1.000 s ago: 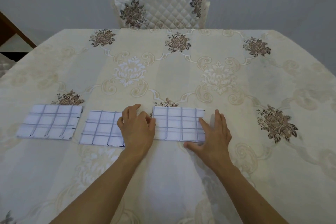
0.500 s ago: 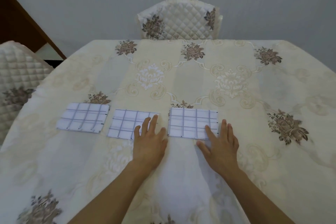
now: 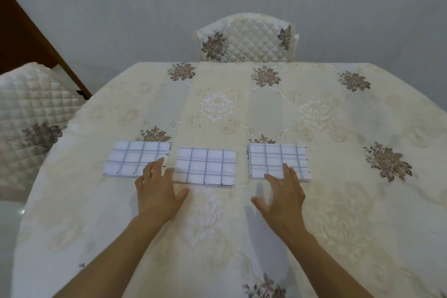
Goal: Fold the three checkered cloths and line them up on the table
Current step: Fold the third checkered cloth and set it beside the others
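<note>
Three folded checkered cloths lie flat in a row on the near half of the table (image 3: 338, 201). Left cloth (image 3: 131, 157), middle cloth (image 3: 205, 166) and right cloth (image 3: 275, 157) are white with thin dark grid lines, each a neat rectangle. Left and middle sit just beside each other with a narrow gap, and the gap between middle and right is wider. The middle cloth sits slightly nearer the person than the other two, so the row is not quite level.

Left hand (image 3: 157, 193): palm down, fingers straight and spread, holding nothing. Its fingertips overlap the near right corner of the left cloth and reach the left edge of the middle cloth. Touching or hovering, cannot tell.

Right hand (image 3: 283, 197): fingers straight, thumb out to the side, gripping nothing. Its fingertips are over the near edge of the right cloth. It is a bit motion-blurred and contact is unclear. Both forearms are bare, coming in from the bottom.

The table is covered by a cream floral tablecloth (image 3: 217, 109). A quilted chair (image 3: 246, 38) stands at the far side and a second quilted chair (image 3: 31, 113) at the left. A brown wooden piece (image 3: 24, 38) is at upper left against a grey wall
</note>
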Demonstrator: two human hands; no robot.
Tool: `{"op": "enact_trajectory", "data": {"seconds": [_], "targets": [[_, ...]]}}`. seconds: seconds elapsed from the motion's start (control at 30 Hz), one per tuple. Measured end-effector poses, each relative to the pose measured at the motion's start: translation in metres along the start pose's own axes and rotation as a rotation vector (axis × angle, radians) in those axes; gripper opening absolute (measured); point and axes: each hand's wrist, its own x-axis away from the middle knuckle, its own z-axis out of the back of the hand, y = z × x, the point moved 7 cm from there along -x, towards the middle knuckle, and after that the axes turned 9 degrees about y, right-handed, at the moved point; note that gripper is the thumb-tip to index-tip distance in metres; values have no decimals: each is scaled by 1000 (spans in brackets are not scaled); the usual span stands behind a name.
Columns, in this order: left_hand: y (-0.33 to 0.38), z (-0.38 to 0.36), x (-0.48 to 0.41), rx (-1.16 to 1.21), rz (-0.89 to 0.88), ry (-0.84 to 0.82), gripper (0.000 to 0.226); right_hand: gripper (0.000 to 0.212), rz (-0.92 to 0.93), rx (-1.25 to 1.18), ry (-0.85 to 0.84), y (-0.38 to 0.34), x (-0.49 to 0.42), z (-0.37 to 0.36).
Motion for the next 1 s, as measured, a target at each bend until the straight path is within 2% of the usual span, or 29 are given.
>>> {"op": "enact_trajectory", "data": {"seconds": [0.23,0.57,0.77,1.0], "targets": [[-21,-17,-7,77,-20,9,52,58,27,-52,28,-41,7,-38],[-29,-19,-21,170,-5,113,20,47,-16,-34,66,-52,-2,-56],[-25,-21,-24,236,3,174,14,41,-27,-58,123,-52,-11,-57],[-20,-24,-27,282,-4,194,19,38,-22,-58,158,-48,-20,-58]]}}
